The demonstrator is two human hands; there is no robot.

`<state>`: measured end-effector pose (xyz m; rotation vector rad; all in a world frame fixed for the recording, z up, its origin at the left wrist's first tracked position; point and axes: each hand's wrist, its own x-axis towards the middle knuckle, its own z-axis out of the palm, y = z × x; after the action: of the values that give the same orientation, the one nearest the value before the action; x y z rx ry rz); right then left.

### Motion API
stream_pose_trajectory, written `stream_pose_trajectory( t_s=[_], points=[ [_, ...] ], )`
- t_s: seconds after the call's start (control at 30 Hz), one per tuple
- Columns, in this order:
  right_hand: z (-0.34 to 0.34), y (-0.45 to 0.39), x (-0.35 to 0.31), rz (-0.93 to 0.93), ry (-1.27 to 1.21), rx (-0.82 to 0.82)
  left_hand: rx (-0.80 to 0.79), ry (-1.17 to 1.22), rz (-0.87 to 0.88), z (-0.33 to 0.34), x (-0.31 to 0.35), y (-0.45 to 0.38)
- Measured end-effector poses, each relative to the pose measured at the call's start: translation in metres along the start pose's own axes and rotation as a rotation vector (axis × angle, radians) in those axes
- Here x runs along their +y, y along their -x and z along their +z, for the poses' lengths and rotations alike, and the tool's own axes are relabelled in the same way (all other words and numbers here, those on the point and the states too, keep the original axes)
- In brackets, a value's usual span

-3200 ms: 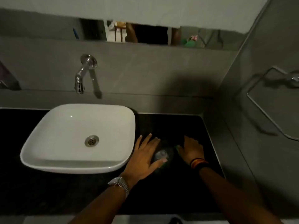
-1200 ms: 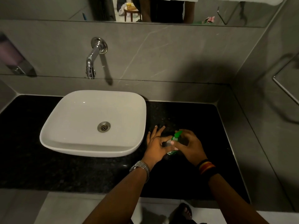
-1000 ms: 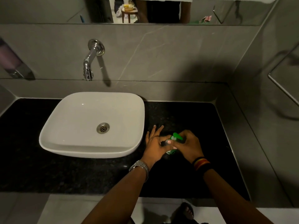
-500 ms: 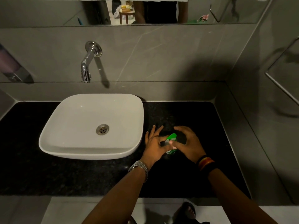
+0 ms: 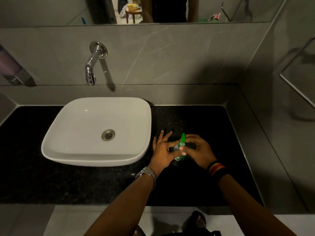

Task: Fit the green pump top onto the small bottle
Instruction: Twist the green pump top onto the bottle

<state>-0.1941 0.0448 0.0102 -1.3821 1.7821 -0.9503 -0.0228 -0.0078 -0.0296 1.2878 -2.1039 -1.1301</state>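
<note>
The small bottle [image 5: 179, 157] stands on the black counter [image 5: 196, 184], just right of the basin. Its body is mostly hidden by my fingers; a green and white label shows low down. The green pump top [image 5: 182, 138] sits at the bottle's neck with its spout pointing away from me. My left hand [image 5: 162, 150] grips the bottle's left side with thumb and forefinger, the other fingers spread. My right hand [image 5: 198, 150] is curled around the pump top from the right. Whether the top is fully seated is hidden.
A white basin [image 5: 95, 130] sits on the counter to the left, under a chrome wall tap [image 5: 92, 65]. Grey walls close the back and right side, with a metal towel rail [image 5: 296, 86] on the right wall. A soap dispenser [image 5: 10, 68] hangs far left.
The pump top's spout has swung from pointing right to pointing away from me as my right hand turned it. My left hand has kept its hold on the bottle.
</note>
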Motion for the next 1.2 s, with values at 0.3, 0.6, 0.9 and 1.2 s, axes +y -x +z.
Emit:
stream_pose_trajectory(
  t_s=[0.3, 0.6, 0.9, 1.2],
  points=[
    [0.0, 0.002, 0.002, 0.019, -0.047, -0.047, 0.008, -0.029, 0.027, 0.004, -0.009, -0.002],
    [0.0, 0.001, 0.001, -0.071, 0.055, -0.024, 0.02, -0.052, 0.026, 0.005, -0.008, -0.002],
    [0.004, -0.002, 0.004, -0.044, 0.233, 0.046, 0.061, -0.068, 0.026, 0.008, -0.009, -0.002],
    [0.006, -0.003, 0.004, -0.017, 0.252, 0.099, 0.047, -0.026, 0.039, 0.009, -0.013, -0.002]
  ],
)
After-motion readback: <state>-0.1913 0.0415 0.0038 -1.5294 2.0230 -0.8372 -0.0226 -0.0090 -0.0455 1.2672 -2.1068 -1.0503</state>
